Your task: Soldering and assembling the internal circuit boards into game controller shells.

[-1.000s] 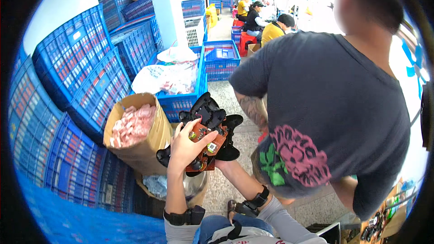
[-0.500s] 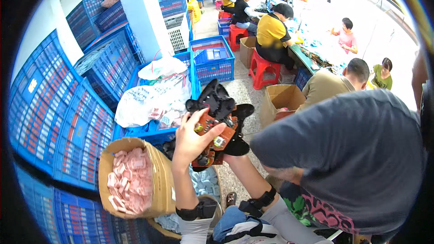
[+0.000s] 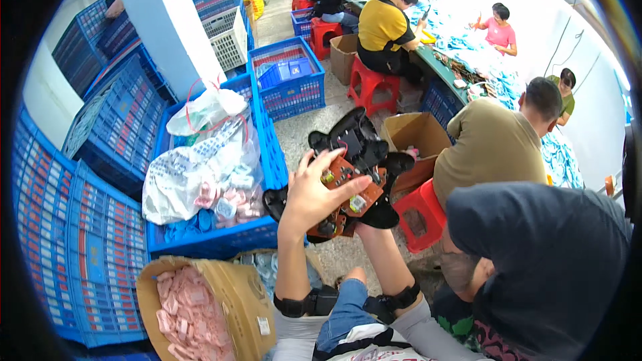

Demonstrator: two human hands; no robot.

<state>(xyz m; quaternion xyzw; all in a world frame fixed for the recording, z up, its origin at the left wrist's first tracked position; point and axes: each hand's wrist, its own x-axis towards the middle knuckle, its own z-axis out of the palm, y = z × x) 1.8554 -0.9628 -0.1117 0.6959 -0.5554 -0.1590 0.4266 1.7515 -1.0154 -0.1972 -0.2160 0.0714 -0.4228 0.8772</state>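
Observation:
A bundle of black game controller shells point(image 3: 353, 139) with orange-brown circuit boards point(image 3: 372, 194) is carried in front of me. My left hand point(image 3: 309, 192) lies over the top of the bundle, thumb and fingers spread round a board and pressing on it. Wires and small parts show on the boards. My right hand point(image 3: 372, 230) is under the bundle and bears it from below; its fingers are hidden behind the shells and boards.
At left, a blue crate point(image 3: 264, 227) holds plastic bags and pink pieces. Below it stands a cardboard box point(image 3: 244, 307) of pink parts. At right are a person in dark clothing point(image 3: 542, 247), a red stool point(image 3: 422, 217) and another cardboard box point(image 3: 418, 130). Seated people work along a green table point(image 3: 441, 73).
My view has swung, and the seated person and red stool at right show more fully. The bundle stays in both hands, the left hand gripping its top in much the same way.

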